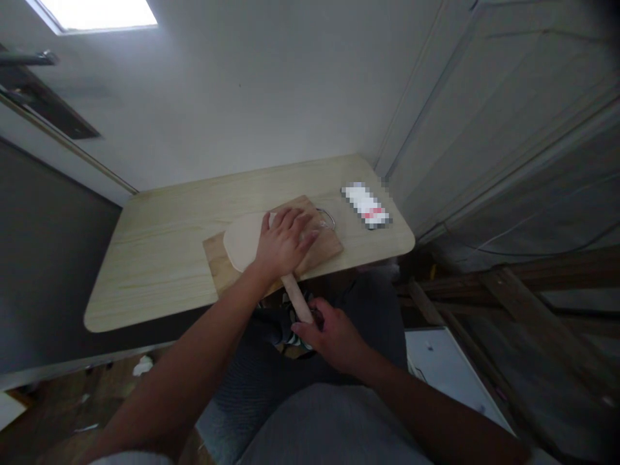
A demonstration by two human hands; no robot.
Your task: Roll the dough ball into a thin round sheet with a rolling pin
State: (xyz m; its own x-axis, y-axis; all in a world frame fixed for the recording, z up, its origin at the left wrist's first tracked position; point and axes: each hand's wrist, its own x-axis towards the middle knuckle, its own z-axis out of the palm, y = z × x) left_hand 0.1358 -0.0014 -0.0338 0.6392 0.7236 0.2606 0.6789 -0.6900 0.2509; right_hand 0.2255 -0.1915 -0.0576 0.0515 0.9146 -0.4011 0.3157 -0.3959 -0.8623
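A wooden cutting board (322,248) with a metal ring (330,218) at its far right corner lies near the front edge of the table. On the board's left part is a flat, rounded sheet of pale dough (241,242). My left hand (285,242) lies palm down over the right part of the dough, fingers stretched and apart. Below it, my right hand (334,330) grips the lower end of a wooden rolling pin (298,300), which slants past the table's front edge. The upper end of the pin disappears under my left hand, so its contact there is hidden.
The light wood table (159,252) stands against a white door (290,84). A phone (367,205), blurred over, lies on the table's right side. Wooden beams (527,303) and a white panel (450,368) are low on the right. Crumpled paper (142,366) lies on the floor at left.
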